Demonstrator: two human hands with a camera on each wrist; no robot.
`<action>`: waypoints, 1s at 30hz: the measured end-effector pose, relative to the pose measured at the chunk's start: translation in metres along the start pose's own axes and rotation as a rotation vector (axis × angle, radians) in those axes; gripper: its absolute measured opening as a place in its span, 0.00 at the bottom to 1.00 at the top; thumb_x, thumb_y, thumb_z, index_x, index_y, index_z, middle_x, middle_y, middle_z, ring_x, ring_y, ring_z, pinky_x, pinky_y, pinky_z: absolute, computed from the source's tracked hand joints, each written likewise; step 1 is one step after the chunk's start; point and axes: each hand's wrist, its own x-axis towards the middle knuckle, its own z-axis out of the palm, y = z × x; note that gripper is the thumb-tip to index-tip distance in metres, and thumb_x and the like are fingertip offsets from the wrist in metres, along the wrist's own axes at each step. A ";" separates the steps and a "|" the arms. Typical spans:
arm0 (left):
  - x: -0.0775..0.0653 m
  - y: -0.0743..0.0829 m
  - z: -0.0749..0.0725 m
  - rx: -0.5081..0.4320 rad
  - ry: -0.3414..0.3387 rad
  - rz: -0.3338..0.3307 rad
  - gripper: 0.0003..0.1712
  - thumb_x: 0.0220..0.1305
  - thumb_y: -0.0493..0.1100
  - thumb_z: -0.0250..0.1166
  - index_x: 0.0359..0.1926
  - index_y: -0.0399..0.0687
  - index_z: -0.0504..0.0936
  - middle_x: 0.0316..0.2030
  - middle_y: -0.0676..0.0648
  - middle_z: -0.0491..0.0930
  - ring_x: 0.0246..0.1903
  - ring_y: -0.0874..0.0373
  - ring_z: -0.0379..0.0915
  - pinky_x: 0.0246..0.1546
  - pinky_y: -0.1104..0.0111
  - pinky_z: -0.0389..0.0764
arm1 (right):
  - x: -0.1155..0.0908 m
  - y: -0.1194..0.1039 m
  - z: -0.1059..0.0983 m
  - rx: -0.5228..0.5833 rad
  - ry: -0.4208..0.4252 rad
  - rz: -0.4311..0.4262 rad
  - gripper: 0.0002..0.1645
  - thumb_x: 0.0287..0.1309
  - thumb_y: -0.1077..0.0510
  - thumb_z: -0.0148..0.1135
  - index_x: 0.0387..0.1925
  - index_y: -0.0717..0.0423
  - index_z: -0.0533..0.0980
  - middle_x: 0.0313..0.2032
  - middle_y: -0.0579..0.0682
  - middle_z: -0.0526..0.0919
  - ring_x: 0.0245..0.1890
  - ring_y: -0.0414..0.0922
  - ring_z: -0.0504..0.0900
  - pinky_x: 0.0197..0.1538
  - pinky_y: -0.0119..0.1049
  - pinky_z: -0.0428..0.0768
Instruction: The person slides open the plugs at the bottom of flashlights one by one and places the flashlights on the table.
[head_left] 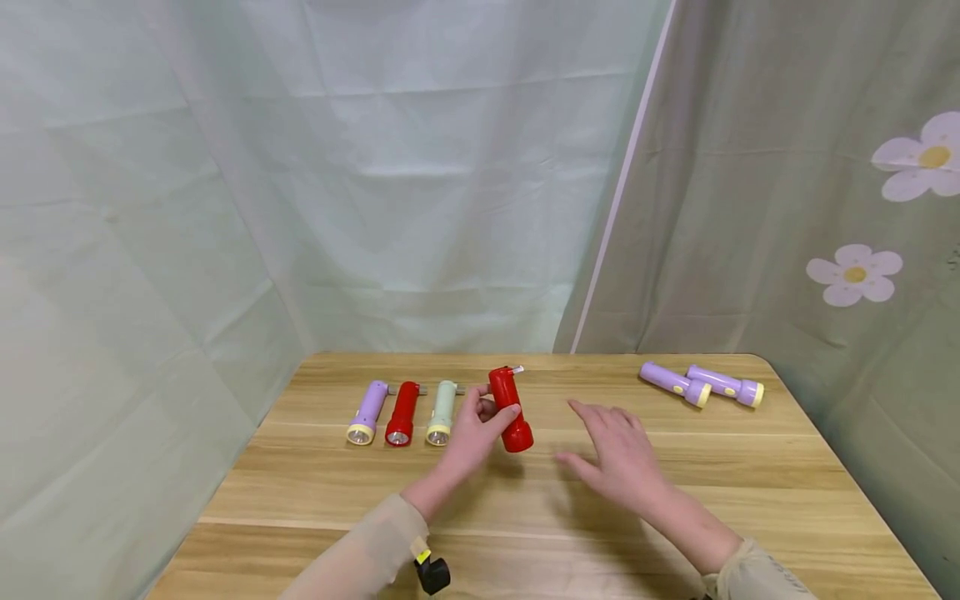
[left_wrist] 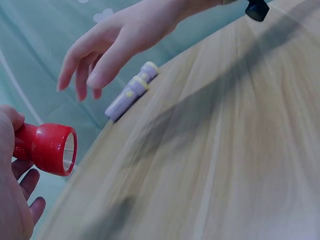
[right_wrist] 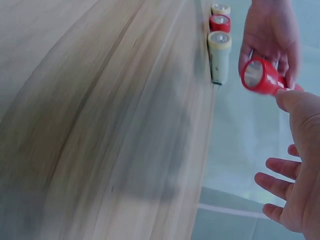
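Observation:
My left hand [head_left: 474, 433] grips a red flashlight [head_left: 516, 433] above the table, its lens end tilted down toward me. A small clear tab sticks out sideways at its tail. In the left wrist view the flashlight's wide red head [left_wrist: 52, 149] pokes out past the thumb. To the right, my right hand [head_left: 626, 458] hovers apart from it with fingers spread and nothing in them. Just left of the held one, a pale green flashlight [head_left: 442, 407], another red flashlight [head_left: 404, 410] and a purple flashlight [head_left: 370, 408] lie side by side, lenses toward me.
Two purple flashlights with yellow rims, one nearer [head_left: 667, 380] and one farther right [head_left: 722, 383], lie touching or overlapping at the table's back right. The wooden table [head_left: 510, 542] ends against hanging curtains [head_left: 450, 208] behind and at both sides.

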 end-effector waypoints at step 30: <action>0.044 -0.004 -0.026 0.693 -0.139 -0.150 0.30 0.67 0.57 0.67 0.58 0.39 0.78 0.35 0.50 0.82 0.30 0.56 0.77 0.32 0.63 0.78 | -0.027 0.038 -0.006 -0.110 0.009 -0.035 0.45 0.57 0.45 0.75 0.71 0.59 0.68 0.58 0.59 0.80 0.59 0.60 0.77 0.66 0.62 0.64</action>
